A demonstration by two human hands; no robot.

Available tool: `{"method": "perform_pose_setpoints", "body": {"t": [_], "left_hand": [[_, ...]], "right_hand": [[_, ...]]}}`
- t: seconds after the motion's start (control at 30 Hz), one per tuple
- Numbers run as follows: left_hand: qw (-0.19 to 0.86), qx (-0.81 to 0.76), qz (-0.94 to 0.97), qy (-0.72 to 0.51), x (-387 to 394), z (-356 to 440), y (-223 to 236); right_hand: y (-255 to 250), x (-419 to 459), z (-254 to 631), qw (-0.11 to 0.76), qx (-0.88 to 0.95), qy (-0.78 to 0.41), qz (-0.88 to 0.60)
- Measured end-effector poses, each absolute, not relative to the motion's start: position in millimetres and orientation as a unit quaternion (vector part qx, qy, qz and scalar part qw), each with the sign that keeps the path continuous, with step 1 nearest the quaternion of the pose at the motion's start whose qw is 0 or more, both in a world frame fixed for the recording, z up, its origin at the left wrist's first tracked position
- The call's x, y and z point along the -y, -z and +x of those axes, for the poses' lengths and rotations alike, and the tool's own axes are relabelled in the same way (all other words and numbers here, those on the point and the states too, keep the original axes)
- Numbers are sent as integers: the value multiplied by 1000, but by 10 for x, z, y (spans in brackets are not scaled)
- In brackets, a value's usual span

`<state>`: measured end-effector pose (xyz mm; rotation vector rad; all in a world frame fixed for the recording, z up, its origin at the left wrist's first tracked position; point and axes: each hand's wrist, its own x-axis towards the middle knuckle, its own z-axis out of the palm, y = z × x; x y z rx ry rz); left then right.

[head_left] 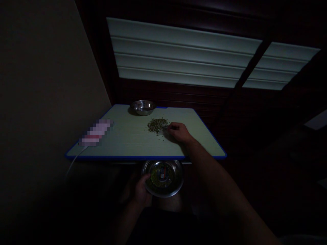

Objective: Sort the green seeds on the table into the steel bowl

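At the tabletop's (122, 139) nine o'clock lies a pixelated object (95, 132); an upper bowl (143, 110) sits near twelve. At six, the left hand (142, 191) clamps a lower bowl (166, 195), a blue edge (122, 158) between it and central grains (157, 125), which reward low, gentle strokes from the right hand (179, 132), fingertips together, contents unclear.

The right forearm reaches forward and inward from the lower right, its hand (178, 132) low over the bench (127, 136), fingers curled together. The left hand (143, 190) is lower and nearer the body, thumb raised, its forearm angled up from below.
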<state>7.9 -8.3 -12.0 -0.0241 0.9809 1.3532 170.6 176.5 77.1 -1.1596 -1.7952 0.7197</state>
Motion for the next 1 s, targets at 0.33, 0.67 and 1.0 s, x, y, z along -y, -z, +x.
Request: {"method": "perform_pose_setpoints", "body": {"t": [0.33, 0.67, 1.0], "left_hand": [[671, -444, -18, -594, 92, 105, 45], [663, -436, 1, -608, 82, 82, 130], [669, -426, -16, -609, 90, 93, 105]], "right_hand": [[-793, -1750, 1711, 414, 706, -329, -470], [-783, -1742, 1706, 409, 707, -349, -460], [-797, -1739, 1705, 396, 721, -365, -436]]}}
